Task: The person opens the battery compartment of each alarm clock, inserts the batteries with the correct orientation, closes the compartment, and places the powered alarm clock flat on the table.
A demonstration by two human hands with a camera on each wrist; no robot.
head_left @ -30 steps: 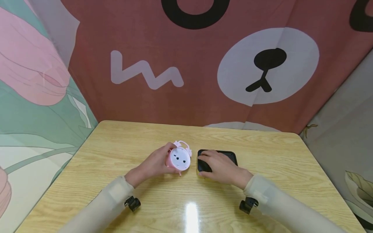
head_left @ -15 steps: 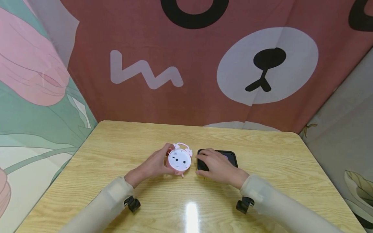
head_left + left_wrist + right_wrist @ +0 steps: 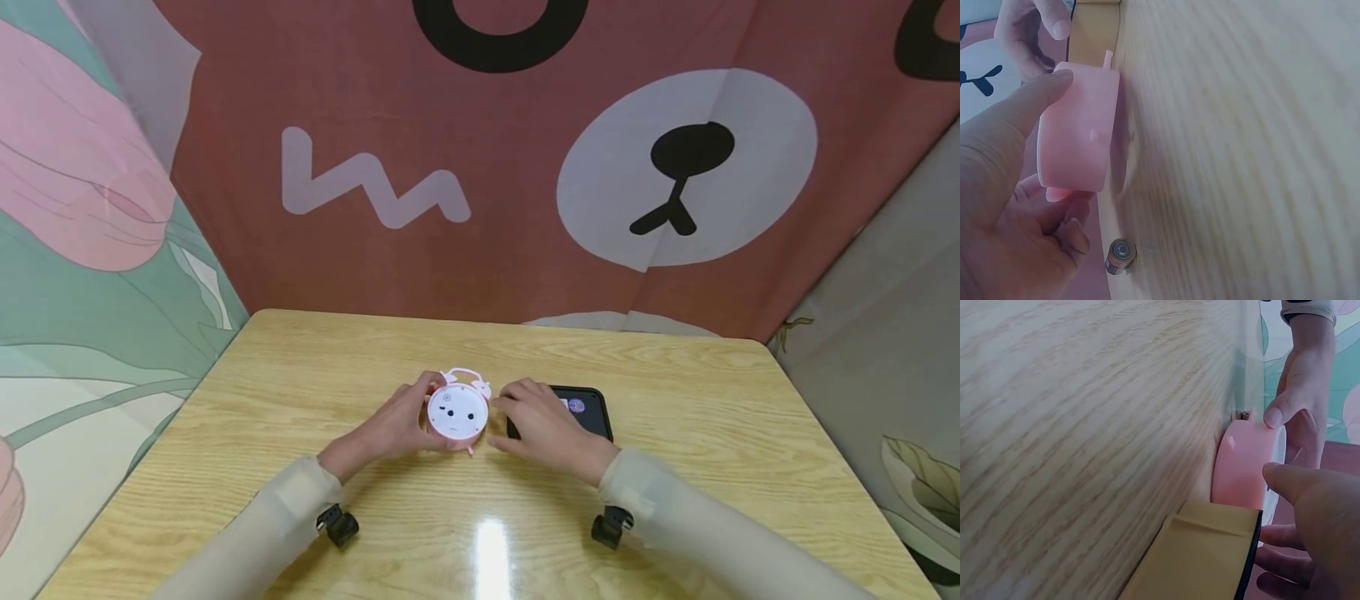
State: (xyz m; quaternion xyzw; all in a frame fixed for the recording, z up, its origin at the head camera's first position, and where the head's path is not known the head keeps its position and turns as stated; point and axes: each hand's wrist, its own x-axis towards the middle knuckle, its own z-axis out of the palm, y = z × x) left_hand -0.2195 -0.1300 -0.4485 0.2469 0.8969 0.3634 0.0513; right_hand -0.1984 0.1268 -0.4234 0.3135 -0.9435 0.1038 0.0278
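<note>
A pink twin-bell alarm clock with a white face lies face up on the table. My left hand grips its left side, the thumb against the pink rim in the left wrist view. Just right of the clock, my right hand hovers with fingers slightly bent and nothing between them, partly covering a black-topped box. The right wrist view shows the box's yellow side beside the clock; whether the right thumb touches the clock, I cannot tell.
A small battery stands on the table beyond the clock in the left wrist view. The wooden table ends at a red patterned cloth behind, with patterned cloths at both sides.
My right hand has moved left from over the box towards the clock, uncovering more of the box's top. The clock has turned slightly in my left hand, its face flatter upward.
</note>
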